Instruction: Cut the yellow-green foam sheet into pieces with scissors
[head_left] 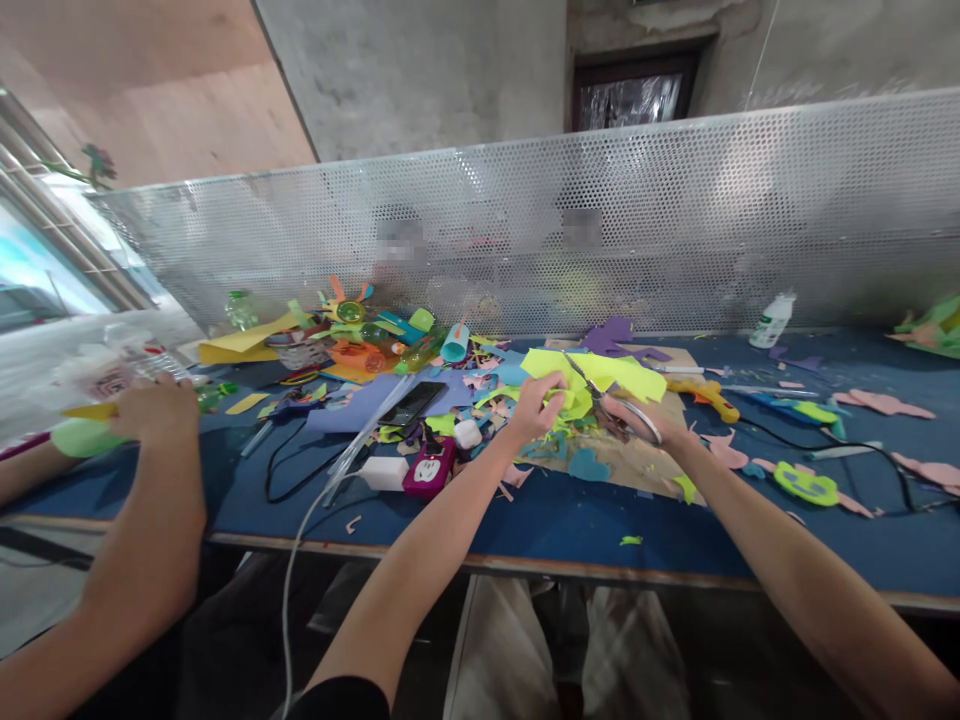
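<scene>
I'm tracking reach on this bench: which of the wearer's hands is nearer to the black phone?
Left. The left hand, holding yellow-green paper, is right of the black phone; the right hand, holding scissors, is farther right.

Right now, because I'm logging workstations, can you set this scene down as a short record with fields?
Left hand: holds yellow-green paper
Right hand: grips scissors, which overlap the paper
Surface: blue table, strewn with paper scraps
Left of the hands: black smartphone
Right of the hands: yellow glue gun, white bottle
Behind: perforated metal panel
Far left: a co-worker's hand
</scene>
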